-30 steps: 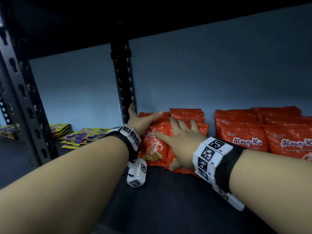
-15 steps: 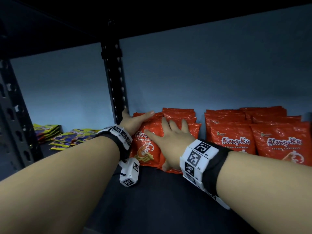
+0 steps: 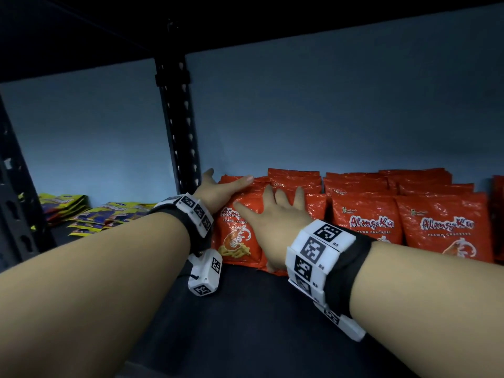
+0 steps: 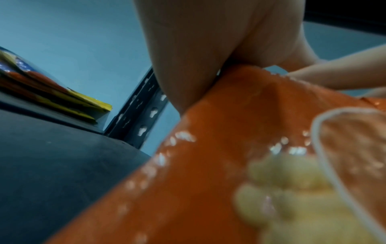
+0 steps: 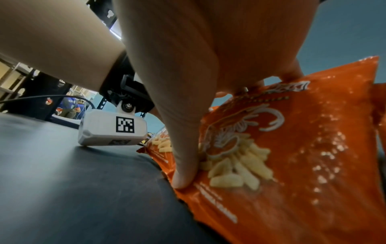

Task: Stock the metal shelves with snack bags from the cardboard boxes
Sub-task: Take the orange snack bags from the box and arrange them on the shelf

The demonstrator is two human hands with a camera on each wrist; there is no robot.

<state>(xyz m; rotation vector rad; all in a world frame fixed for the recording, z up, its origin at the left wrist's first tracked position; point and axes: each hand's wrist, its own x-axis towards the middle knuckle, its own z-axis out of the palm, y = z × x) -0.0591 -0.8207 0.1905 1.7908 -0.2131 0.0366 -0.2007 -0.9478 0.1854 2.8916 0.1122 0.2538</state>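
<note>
Red prawn-cracker bags stand leaning in rows on the dark metal shelf [image 3: 245,309]. My left hand [image 3: 218,189] lies with straight fingers along the top left edge of the leftmost front bag [image 3: 237,236], thumb behind it. My right hand [image 3: 272,216] is spread flat on the faces of the two leftmost front bags, fingers straight. In the right wrist view the thumb [image 5: 183,165] presses the lower front of the orange bag [image 5: 303,156]. The left wrist view shows the palm [image 4: 198,49] against the bag's upper edge [image 4: 229,132].
More red bags [image 3: 441,225] fill the shelf to the right. A perforated black upright [image 3: 180,132] stands just left of my left hand. Flat yellow-and-blue packets [image 3: 109,214] lie in the neighbouring bay. The blue wall [image 3: 327,105] backs the shelf.
Both hands stay on the leftmost bags in nearly the same pose. The view has shifted slightly, so the bags and upright sit a little further left in frame.
</note>
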